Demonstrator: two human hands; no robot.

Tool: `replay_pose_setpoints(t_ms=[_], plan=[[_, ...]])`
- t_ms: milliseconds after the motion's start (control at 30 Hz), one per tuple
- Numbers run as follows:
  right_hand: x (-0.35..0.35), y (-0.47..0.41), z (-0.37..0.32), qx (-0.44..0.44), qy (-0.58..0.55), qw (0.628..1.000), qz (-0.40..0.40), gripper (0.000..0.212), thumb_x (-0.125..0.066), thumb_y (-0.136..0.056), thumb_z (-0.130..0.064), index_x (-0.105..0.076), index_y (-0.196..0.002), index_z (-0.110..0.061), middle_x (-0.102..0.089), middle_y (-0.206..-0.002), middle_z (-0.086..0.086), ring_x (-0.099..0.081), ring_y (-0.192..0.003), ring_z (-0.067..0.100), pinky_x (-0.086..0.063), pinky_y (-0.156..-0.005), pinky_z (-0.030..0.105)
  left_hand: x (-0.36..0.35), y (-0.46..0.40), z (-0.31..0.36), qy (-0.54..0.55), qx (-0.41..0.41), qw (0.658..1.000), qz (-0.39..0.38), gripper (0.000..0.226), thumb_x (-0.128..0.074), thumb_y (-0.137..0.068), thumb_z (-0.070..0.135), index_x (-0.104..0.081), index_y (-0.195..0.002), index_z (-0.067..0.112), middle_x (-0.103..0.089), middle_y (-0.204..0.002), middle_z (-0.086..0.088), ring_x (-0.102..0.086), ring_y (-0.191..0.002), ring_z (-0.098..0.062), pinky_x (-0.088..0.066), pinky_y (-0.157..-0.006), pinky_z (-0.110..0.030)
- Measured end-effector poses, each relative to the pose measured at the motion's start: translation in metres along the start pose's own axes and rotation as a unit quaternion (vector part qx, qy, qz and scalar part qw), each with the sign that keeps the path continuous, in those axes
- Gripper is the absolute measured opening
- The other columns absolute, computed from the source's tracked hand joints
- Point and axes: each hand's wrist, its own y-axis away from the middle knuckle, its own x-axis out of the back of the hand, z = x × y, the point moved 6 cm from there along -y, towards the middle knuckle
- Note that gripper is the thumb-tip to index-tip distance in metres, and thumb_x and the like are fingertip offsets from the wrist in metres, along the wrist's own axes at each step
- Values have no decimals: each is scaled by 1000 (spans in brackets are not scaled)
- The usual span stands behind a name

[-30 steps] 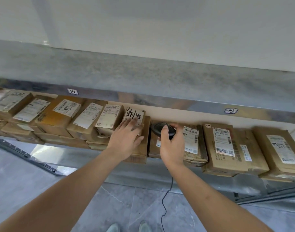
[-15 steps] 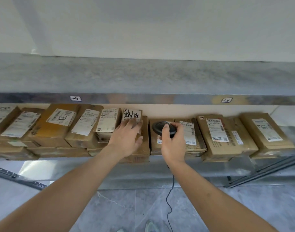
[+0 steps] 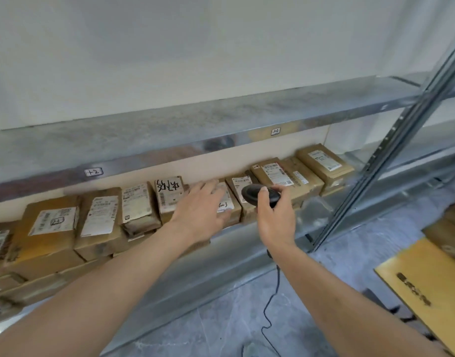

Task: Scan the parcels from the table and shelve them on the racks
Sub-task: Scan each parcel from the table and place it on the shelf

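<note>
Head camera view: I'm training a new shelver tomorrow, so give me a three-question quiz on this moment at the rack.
1. True or false: the right hand holds a black scanner.
2. The left hand rests on: A) the floor, B) a parcel on the shelf, C) the upright post.
3. Fill in: a black ____ hangs from the scanner towards the floor.

Key
1. True; the fingers curl round it, and it is held up in front of the row of parcels.
2. B; the fingers lie flat on a labelled parcel, right of the parcel with handwriting.
3. Cable.
</note>
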Motion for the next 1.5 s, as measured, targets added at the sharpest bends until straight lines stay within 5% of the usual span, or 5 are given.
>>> replay_pose_setpoints(t_ms=[200,467,667,933,1500], plan=[[79,24,9,-10,-3,996,83,25,-49,-102,-54,-50,-119,-35,-68,-104,-9,-68,-96,21,-55,-91,49,15,-1,77,3,-105,994,21,80,-30,-85,64,-57,-144,18,-56,-148,-8,-52,-134,-31,-42,-114,-46],[212,48,34,-23,-26,985,169,26,-47,-99,-61,-49,-114,-40,-68,-100,-8,-68,-92,21,-59,-83,54,31,8,216,21,-198,980,27,64,-55,-92,55,-58,-143,16,-58,-143,-9,-52,-130,-34,-43,-111,-46],[330,67,71,-15,-33,973,227,21,-51,-106,-48,-52,-116,-30,-67,-95,-9,-70,-87,18,-58,-79,48,29,24,346,31,-252,967,36,62,-58,-97,52,-53,-150,20,-53,-151,-6,-47,-139,-28,-37,-117,-42],[466,80,122,-43,-23,961,273,35,-42,-93,-66,-50,-113,-38,-71,-97,-10,-72,-85,15,-60,-77,53,7,40,501,50,-304,951,18,69,-55,-97,56,-48,-154,18,-47,-157,-8,-43,-143,-28,-37,-119,-45],[661,3,211,-107,-8,901,420,22,-48,-101,-55,-51,-111,-35,-71,-94,-11,-72,-85,14,-60,-75,54,-51,-55,727,92,-411,907,-10,62,-57,-99,53,-48,-152,23,-48,-154,0,-46,-139,-23,-41,-115,-39]])
